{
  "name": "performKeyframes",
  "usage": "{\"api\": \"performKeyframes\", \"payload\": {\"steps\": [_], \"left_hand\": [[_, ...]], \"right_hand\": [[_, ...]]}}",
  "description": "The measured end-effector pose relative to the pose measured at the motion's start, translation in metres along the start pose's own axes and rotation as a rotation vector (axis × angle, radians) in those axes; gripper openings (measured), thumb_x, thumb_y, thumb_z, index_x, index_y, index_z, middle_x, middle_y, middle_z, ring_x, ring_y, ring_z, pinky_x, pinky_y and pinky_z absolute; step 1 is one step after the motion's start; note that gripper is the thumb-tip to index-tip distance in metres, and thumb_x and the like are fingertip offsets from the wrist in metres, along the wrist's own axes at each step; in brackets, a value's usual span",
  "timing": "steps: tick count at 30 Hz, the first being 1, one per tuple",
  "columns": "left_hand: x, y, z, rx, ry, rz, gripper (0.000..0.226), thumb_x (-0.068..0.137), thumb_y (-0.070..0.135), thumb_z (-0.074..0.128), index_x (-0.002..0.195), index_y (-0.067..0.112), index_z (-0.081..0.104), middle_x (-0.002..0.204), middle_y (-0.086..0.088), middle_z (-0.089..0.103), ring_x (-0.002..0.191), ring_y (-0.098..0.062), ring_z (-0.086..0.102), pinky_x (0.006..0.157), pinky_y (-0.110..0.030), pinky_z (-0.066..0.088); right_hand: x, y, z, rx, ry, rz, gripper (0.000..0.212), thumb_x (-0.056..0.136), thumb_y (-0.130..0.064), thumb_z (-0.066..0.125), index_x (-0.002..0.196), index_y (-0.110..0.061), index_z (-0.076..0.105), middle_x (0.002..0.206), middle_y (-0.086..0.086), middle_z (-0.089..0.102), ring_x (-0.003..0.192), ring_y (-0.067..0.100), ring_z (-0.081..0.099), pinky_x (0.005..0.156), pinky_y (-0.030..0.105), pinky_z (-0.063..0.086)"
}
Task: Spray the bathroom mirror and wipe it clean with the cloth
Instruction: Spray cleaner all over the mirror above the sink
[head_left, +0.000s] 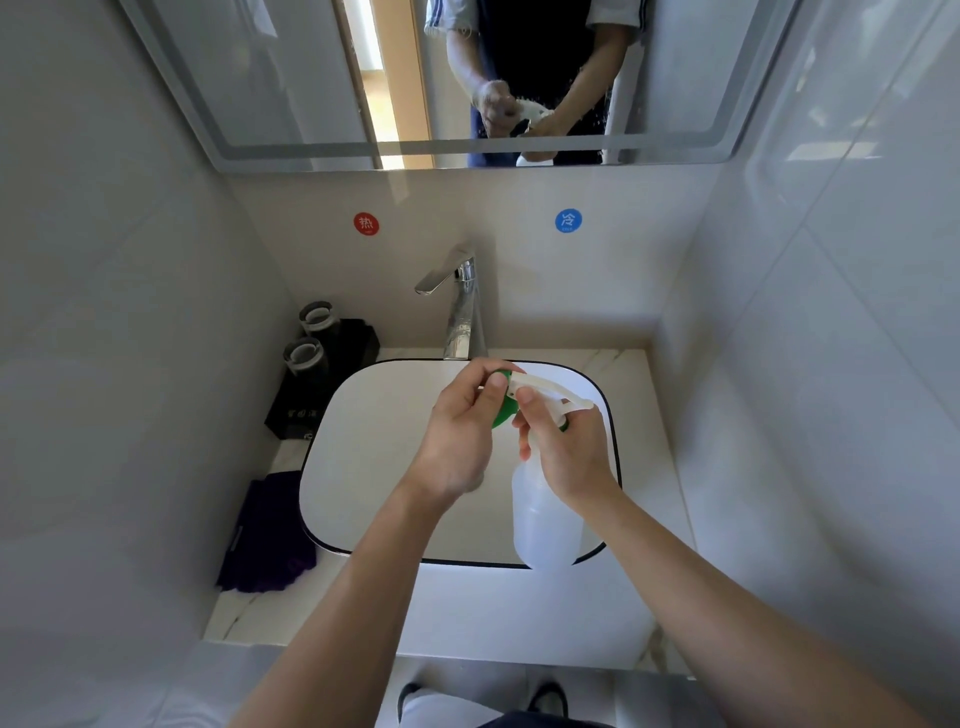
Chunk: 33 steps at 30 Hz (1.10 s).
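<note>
A translucent white spray bottle with a green-and-white trigger head hangs over the sink basin. My right hand grips its neck just below the trigger. My left hand pinches the green nozzle end of the spray head with thumb and fingers. The mirror fills the top of the view, with fine droplets on its glass near the reflected hands. A dark purple cloth lies on the counter to the left of the basin, away from both hands.
A chrome faucet stands behind the basin. Two glass cups on a black tray sit at the back left of the counter. Red and blue round stickers mark the wall. Tiled walls close in on both sides.
</note>
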<state>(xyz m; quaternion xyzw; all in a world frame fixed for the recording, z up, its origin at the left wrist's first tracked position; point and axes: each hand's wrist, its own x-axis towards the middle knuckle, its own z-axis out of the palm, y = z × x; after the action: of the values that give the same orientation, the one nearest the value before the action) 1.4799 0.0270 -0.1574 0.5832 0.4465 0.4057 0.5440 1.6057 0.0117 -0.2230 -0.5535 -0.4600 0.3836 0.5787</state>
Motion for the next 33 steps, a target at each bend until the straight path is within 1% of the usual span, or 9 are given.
{"api": "performKeyframes", "payload": {"steps": [5,8,12,16,18,20,22,27,33], "left_hand": [[0.002,0.0,0.0,0.035,0.03,-0.005,0.025,0.109,0.005,0.038,0.105,-0.008,0.059,0.076,-0.003,0.056,0.057,0.002,0.052,0.059,-0.009,0.041],[0.006,-0.004,-0.001,0.087,0.04,-0.031,0.028,0.109,0.017,0.042,0.096,0.0,0.06,0.077,-0.004,0.056,0.064,-0.006,0.05,0.064,-0.015,0.042],[0.008,-0.006,-0.003,0.132,0.041,-0.026,0.035,0.109,0.023,0.043,0.091,-0.005,0.055,0.073,-0.001,0.051,0.065,-0.007,0.045,0.065,-0.018,0.041],[0.011,-0.005,-0.009,0.087,-0.019,-0.027,0.038,0.109,0.029,0.044,0.107,-0.002,0.065,0.085,-0.007,0.058,0.078,-0.014,0.052,0.078,-0.028,0.047],[0.013,-0.003,-0.013,0.063,-0.037,-0.021,0.029,0.108,0.027,0.046,0.12,0.013,0.068,0.088,-0.004,0.059,0.08,-0.011,0.055,0.079,-0.024,0.05],[0.014,-0.004,-0.013,0.085,-0.035,0.007,0.022,0.107,0.019,0.049,0.114,0.017,0.07,0.085,0.001,0.06,0.077,-0.008,0.054,0.075,-0.019,0.048],[0.014,-0.006,-0.011,0.095,-0.009,0.008,0.02,0.106,0.014,0.051,0.102,0.016,0.07,0.081,0.002,0.062,0.074,-0.007,0.053,0.073,-0.017,0.046],[0.013,-0.008,-0.008,0.027,0.011,-0.03,0.023,0.107,0.017,0.05,0.096,0.006,0.066,0.081,-0.007,0.062,0.072,-0.012,0.052,0.066,-0.016,0.044],[0.015,-0.011,-0.011,0.014,-0.04,-0.064,0.03,0.107,0.026,0.05,0.095,0.004,0.065,0.083,-0.01,0.063,0.077,-0.018,0.055,0.076,-0.029,0.046]], "right_hand": [[-0.001,0.0,0.0,-0.015,0.006,0.002,0.062,0.086,-0.061,0.057,0.069,-0.001,0.065,0.062,0.022,0.061,0.052,0.021,0.056,0.06,0.034,0.047],[-0.002,-0.001,0.0,-0.028,0.006,0.006,0.059,0.086,-0.059,0.056,0.066,-0.004,0.064,0.062,0.022,0.06,0.052,0.022,0.056,0.06,0.035,0.047],[-0.002,-0.001,0.0,-0.037,0.009,0.009,0.059,0.087,-0.058,0.055,0.066,-0.004,0.063,0.063,0.021,0.061,0.052,0.021,0.057,0.06,0.033,0.047],[-0.001,-0.002,0.001,-0.02,0.006,0.014,0.058,0.087,-0.057,0.056,0.069,-0.003,0.064,0.065,0.022,0.061,0.052,0.022,0.056,0.058,0.032,0.047],[0.0,-0.002,0.001,-0.024,0.002,0.019,0.059,0.087,-0.057,0.055,0.069,-0.002,0.064,0.066,0.023,0.061,0.053,0.022,0.056,0.06,0.031,0.047],[0.0,-0.002,0.0,-0.027,0.0,0.024,0.062,0.086,-0.059,0.055,0.071,0.001,0.063,0.066,0.023,0.061,0.052,0.022,0.056,0.059,0.031,0.047],[0.0,-0.002,0.001,-0.019,0.001,0.025,0.064,0.085,-0.059,0.056,0.073,0.003,0.064,0.067,0.023,0.061,0.052,0.021,0.056,0.058,0.03,0.047],[-0.002,-0.004,0.001,-0.011,0.007,0.022,0.062,0.086,-0.057,0.056,0.071,0.002,0.064,0.065,0.022,0.061,0.052,0.021,0.057,0.058,0.028,0.048],[-0.002,-0.006,-0.001,-0.019,-0.017,0.048,0.064,0.086,-0.059,0.055,0.079,0.003,0.068,0.068,0.022,0.063,0.055,0.022,0.059,0.061,0.029,0.049]]}}
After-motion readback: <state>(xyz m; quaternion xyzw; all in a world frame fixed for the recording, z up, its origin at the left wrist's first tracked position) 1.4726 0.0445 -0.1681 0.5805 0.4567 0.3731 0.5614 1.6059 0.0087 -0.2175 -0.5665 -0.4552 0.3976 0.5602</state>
